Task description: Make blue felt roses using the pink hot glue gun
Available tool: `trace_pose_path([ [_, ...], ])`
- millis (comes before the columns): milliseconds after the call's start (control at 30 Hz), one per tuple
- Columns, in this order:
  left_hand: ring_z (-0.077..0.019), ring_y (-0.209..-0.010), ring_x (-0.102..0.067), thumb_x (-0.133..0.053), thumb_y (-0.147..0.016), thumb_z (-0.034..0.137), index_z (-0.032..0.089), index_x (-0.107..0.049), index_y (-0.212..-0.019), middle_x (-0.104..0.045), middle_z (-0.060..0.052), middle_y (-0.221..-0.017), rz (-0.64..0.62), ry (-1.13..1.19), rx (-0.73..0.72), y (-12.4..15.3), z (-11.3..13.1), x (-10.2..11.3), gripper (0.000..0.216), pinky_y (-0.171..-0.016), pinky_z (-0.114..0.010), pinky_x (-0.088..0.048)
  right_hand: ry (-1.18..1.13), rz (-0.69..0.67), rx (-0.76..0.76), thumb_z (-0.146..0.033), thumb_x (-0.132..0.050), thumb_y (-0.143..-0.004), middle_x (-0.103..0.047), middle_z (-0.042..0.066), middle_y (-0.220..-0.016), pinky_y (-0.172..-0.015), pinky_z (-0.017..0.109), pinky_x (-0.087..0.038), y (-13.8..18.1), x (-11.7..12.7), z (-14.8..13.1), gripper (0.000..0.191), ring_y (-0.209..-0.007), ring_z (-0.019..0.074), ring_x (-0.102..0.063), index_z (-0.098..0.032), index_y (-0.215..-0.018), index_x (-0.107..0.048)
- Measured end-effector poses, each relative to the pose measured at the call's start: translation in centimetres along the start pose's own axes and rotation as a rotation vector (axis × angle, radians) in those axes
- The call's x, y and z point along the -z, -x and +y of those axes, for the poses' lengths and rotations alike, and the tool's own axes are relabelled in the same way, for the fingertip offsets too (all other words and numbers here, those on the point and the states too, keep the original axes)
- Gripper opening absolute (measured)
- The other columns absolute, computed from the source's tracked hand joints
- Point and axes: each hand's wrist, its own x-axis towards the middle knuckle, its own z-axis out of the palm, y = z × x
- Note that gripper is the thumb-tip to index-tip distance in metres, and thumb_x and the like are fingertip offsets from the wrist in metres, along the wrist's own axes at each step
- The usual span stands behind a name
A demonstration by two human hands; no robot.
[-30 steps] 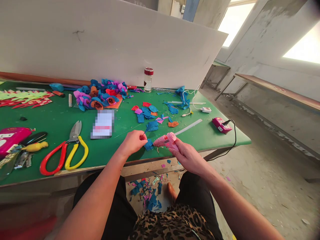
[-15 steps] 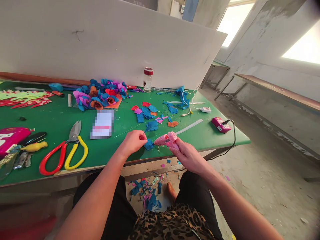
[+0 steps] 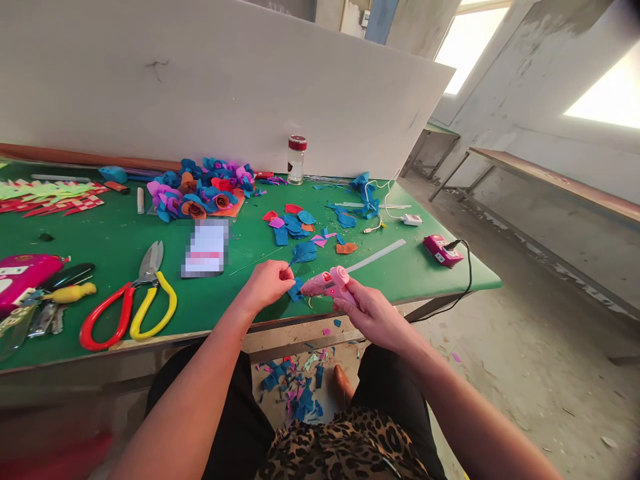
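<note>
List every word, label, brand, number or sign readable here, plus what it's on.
No text reads with certainty.
Pink glue gun: side marking, too small.
Phone: screen pixelated, unreadable.
Magenta socket block, right: label marks, too small.
Magenta object, left edge: marks on pale patches, too small.
Strap, lower left: pale lettering, too blurred.
Red-lidded jar: dark label, nothing legible.
</note>
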Motion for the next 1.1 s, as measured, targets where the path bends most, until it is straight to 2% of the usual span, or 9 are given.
trace_pose_path([
  [133, -0.0160, -0.063, -0.057, -0.058, -0.068, 0.023, 0.020, -0.062, -0.063, -0.065, 0.000, -0.063, 0.001, 0.008, 0.002, 0.03, -0.03, -0.04, 0.007, -0.057, -0.026, -0.037, 0.039, 0.010, 0.007, -0.035, -0.038, -0.094, -0.060, 0.003, -0.074, -0.061, 0.026, -0.041, -0.07, -0.06, 0.18, 0.022, -0.064, 0.0177, -0.054, -0.019, -0.097, -0.053],
  [333, -0.0163, -0.063, -0.058, -0.059, -0.067, 0.023, 0.020, -0.063, -0.064, -0.065, 0.000, -0.063, 0.001, 0.012, 0.005, 0.03, -0.15, -0.10, 0.006, -0.057, -0.026, -0.038, 0.050, -0.003, 0.011, -0.033, -0.037, -0.095, -0.064, 0.004, -0.076, -0.065, 0.029, -0.044, -0.04, 0.30, -0.03, 0.026, -0.069, 0.0208, -0.060, -0.020, -0.106, -0.057],
  [700, -0.0161, -0.063, -0.057, -0.058, -0.067, 0.021, 0.020, -0.062, -0.063, -0.065, 0.000, -0.063, 0.007, 0.015, -0.002, 0.00, -0.16, -0.13, 0.006, -0.057, -0.026, -0.038, 0.055, -0.002, 0.011, -0.034, -0.037, -0.095, -0.058, 0.001, -0.071, -0.057, 0.025, -0.037, -0.12, -0.16, 0.34, 0.021, -0.062, 0.0168, -0.052, -0.019, -0.094, -0.052],
  [1100, -0.0159, -0.063, -0.057, -0.059, -0.068, 0.022, 0.020, -0.062, -0.064, -0.065, 0.000, -0.065, -0.002, 0.005, -0.012, -0.10, -0.25, -0.19, 0.006, -0.058, -0.026, -0.038, 0.023, 0.019, 0.002, -0.034, -0.037, -0.095, -0.063, 0.003, -0.082, -0.063, 0.027, -0.042, -0.14, 0.20, 0.89, 0.026, -0.069, 0.0183, -0.057, -0.019, -0.109, -0.055],
])
